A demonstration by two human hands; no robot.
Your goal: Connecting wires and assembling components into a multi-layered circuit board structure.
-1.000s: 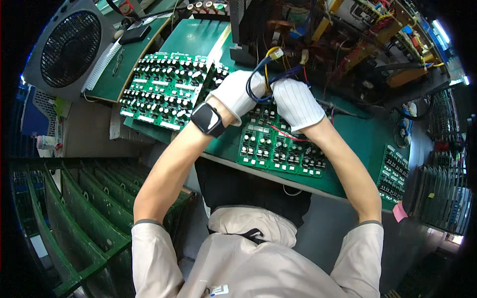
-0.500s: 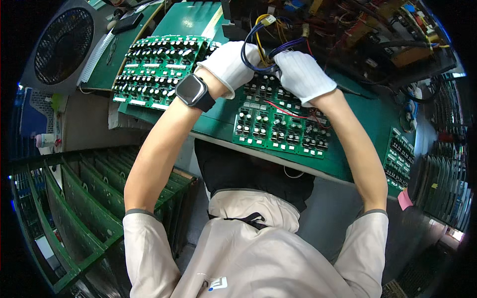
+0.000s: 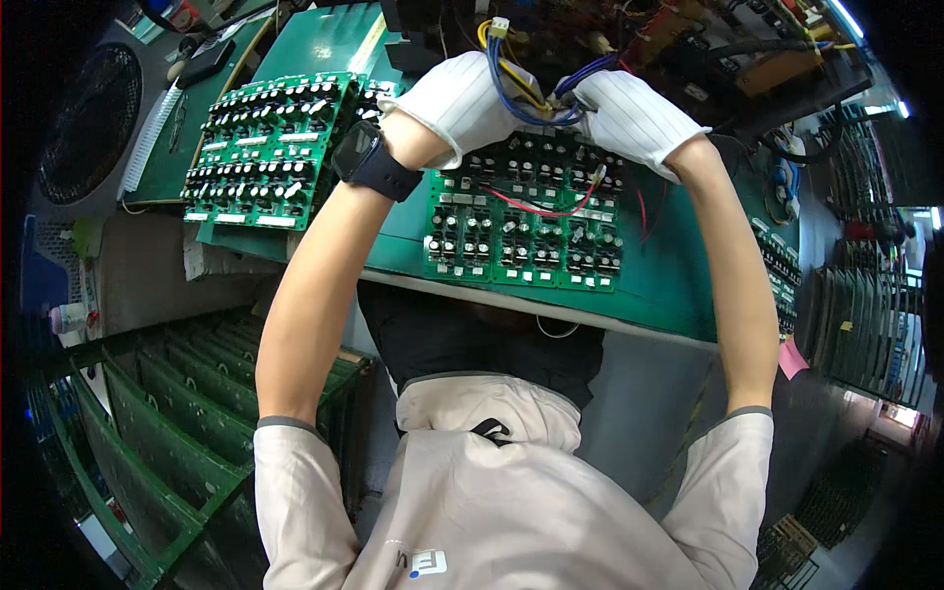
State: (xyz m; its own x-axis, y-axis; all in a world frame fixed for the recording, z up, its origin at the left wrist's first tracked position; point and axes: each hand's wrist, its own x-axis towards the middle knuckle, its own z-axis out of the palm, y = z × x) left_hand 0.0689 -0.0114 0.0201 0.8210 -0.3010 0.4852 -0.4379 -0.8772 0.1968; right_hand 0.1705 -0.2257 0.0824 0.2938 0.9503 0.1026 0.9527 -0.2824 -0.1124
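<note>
Both my hands wear white ribbed gloves above the far edge of a green circuit board panel (image 3: 521, 236) set with small black and white parts. My left hand (image 3: 467, 103) is closed on a bundle of blue and yellow wires (image 3: 531, 103); a white plug (image 3: 501, 27) stands up from its upper end. My right hand (image 3: 634, 116), fingers bent together, grips the other side of the same bundle, where dark blue wires run off. The fingertips are partly hidden by wires and gloves. A thin red wire (image 3: 536, 209) with a white plug lies across the panel.
An opened dark housing full of wiring (image 3: 728, 69) stands at the far right of the green bench (image 3: 393, 241). More board panels (image 3: 261, 147) are stacked to the left, near a black fan (image 3: 88, 123). Green racks (image 3: 167, 413) stand low on the left. More boards (image 3: 777, 265) lie right.
My hands have moved away from me and rightward relative to the panel, with the wire bundle. The red wire's white plug now shows on the panel. The whole view has shifted slightly.
</note>
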